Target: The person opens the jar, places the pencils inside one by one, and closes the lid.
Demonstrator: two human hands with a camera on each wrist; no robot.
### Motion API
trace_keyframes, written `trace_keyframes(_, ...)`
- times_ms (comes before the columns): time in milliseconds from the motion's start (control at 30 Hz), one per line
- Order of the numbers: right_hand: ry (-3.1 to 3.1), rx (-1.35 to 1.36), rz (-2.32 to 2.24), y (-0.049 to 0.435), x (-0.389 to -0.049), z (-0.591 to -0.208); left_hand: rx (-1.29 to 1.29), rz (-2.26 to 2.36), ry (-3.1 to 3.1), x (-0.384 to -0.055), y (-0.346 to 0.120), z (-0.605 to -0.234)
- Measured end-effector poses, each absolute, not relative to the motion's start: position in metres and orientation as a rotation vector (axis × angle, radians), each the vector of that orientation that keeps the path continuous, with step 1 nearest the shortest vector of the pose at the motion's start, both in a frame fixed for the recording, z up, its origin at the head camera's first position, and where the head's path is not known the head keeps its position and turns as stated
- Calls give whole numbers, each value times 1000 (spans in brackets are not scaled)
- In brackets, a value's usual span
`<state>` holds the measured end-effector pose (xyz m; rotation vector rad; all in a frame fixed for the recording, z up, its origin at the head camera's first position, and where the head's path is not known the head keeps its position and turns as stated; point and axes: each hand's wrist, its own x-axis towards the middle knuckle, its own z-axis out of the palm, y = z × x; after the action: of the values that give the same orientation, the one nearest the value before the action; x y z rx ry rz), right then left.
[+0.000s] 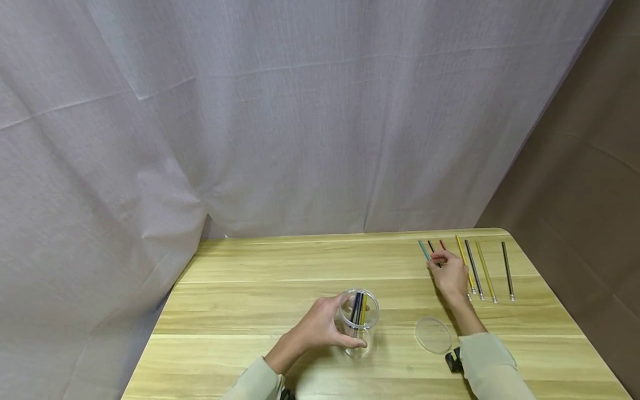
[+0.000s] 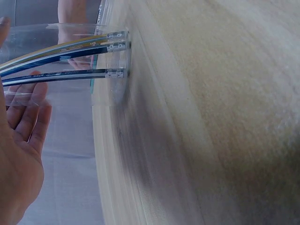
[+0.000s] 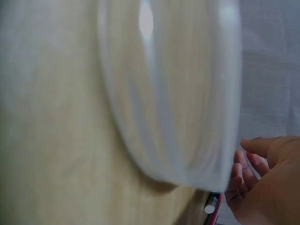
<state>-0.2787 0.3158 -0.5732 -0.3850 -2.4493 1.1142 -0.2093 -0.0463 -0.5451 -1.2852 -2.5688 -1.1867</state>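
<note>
My left hand (image 1: 322, 324) holds a clear plastic jar (image 1: 368, 335) that stands upright on the table, its thumb and fingers around the wall. Inside the jar lean three pencils, two dark and one yellow pencil (image 2: 82, 45), eraser ends down in the left wrist view. At the right, my right hand (image 1: 450, 275) is over the row of pencils, its fingertips by a teal pencil (image 1: 423, 249) and a black pencil (image 1: 431, 245). Its fingers (image 3: 248, 176) look loosely bent, and no grip on a pencil shows. A red pencil (image 1: 442, 244) is partly hidden by this hand.
Right of that hand lie a yellow pencil (image 1: 464, 261), several more pencils and, furthest right, a dark pencil (image 1: 508, 271). A clear round lid (image 1: 433, 335) rests near the right forearm. Grey curtain (image 1: 310, 139) hangs behind the wooden table (image 1: 240, 289).
</note>
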Motion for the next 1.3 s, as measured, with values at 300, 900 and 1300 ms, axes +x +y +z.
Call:
trace_keyframes(300, -2485, -404, 1063, 316, -278, -574, -1294, -1196, -2554, -209, -47, -545)
trace_keyframes(900, -2544, -395, 974, 317, -283, -577, -1289, -1200, -2561, -209, -48, -545)
trace_keyframes(1300, -2562, -421, 954, 319, -283, -577, -1281, -1187, -2569, -210, -47, -544)
